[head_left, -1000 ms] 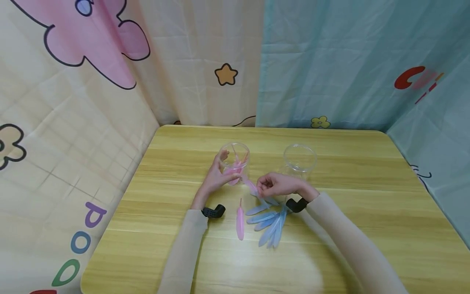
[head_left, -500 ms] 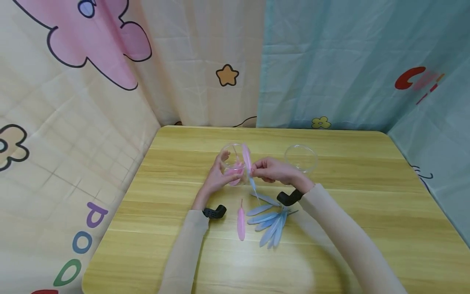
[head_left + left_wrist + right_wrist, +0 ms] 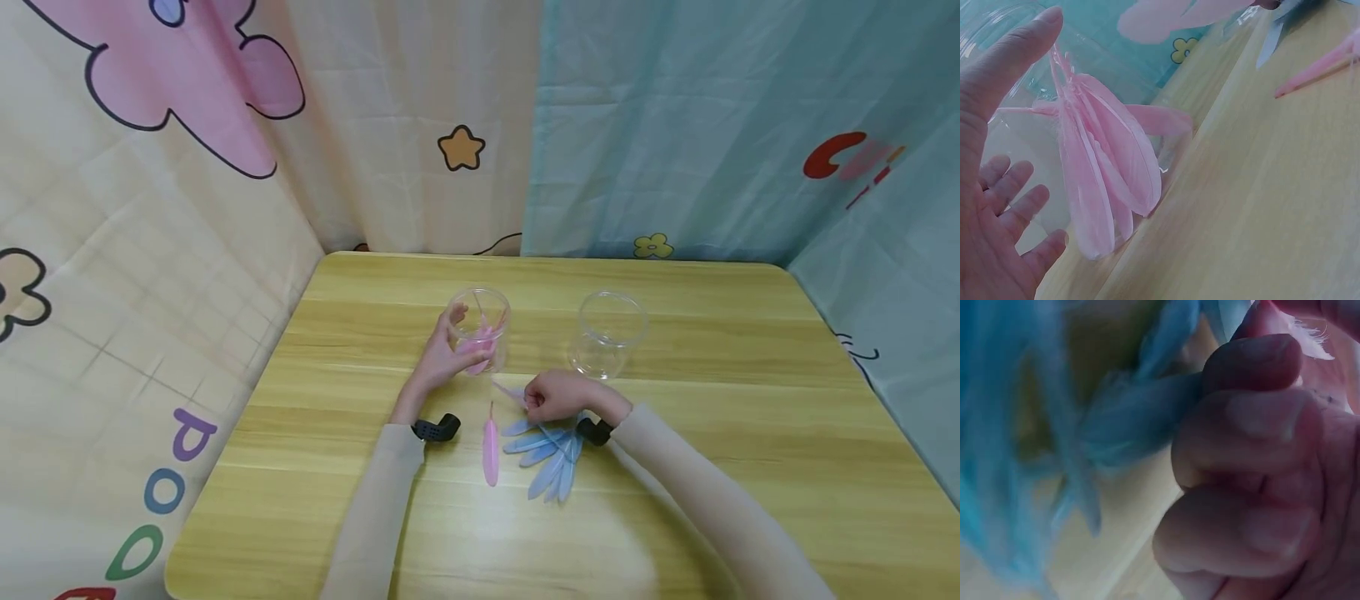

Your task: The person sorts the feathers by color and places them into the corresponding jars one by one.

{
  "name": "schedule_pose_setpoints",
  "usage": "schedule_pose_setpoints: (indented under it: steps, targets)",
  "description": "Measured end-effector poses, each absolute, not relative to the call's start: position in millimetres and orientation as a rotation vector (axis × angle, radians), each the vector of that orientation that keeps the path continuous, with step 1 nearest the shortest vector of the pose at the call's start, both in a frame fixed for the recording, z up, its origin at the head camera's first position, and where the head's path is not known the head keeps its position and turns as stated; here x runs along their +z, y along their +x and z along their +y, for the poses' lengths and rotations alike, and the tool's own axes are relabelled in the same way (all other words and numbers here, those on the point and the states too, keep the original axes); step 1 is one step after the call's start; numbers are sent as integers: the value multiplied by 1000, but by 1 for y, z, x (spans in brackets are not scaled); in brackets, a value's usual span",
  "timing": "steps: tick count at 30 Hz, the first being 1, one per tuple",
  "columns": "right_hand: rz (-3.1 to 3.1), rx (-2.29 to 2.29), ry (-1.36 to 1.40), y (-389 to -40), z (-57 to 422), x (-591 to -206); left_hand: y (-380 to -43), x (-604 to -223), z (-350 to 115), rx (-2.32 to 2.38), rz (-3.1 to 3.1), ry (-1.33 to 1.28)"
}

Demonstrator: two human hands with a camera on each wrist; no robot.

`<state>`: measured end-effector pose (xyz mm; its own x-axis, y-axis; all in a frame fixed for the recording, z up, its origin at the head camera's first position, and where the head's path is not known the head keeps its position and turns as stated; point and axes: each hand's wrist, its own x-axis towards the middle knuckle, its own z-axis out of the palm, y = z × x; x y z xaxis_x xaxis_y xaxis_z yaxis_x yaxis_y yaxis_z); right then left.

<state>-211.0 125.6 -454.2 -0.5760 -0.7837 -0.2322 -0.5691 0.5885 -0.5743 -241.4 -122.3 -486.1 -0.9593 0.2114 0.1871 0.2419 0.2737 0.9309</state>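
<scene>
My left hand (image 3: pixel 444 354) holds the left clear plastic cup (image 3: pixel 481 312), thumb on the near side and fingers round the far side. Inside the cup stand several pink feathers (image 3: pixel 1110 169), quills up. My right hand (image 3: pixel 558 395), fingers curled, pinches a pink feather (image 3: pixel 1166 20) that sticks out to its left. The hand hovers over a fan of blue feathers (image 3: pixel 551 479). Whether a blue feather is also in its grip, I cannot tell. A loose pink feather (image 3: pixel 491 454) lies on the table between my forearms.
A second clear plastic cup (image 3: pixel 612 325) stands behind my right hand, with no feathers seen in it. The wooden table (image 3: pixel 750 375) meets printed curtains (image 3: pixel 420 75) at its back and sides.
My right hand first lifted the pink feather, with a blue one hanging below, beside the left cup. It then came back down over the blue feathers. The left hand stays on its cup.
</scene>
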Motion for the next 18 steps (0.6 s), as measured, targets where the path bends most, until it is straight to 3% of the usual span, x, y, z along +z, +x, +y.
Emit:
schedule_pose_setpoints:
  steps: [6, 18]
  targets:
    - [2441, -567, -1149, -208, 127, -455, -243, -487, -123, -1813, -2486, -460]
    - [2437, -1050, -1006, -215, 136, -426, -242, -485, -124, -1793, -2505, -445]
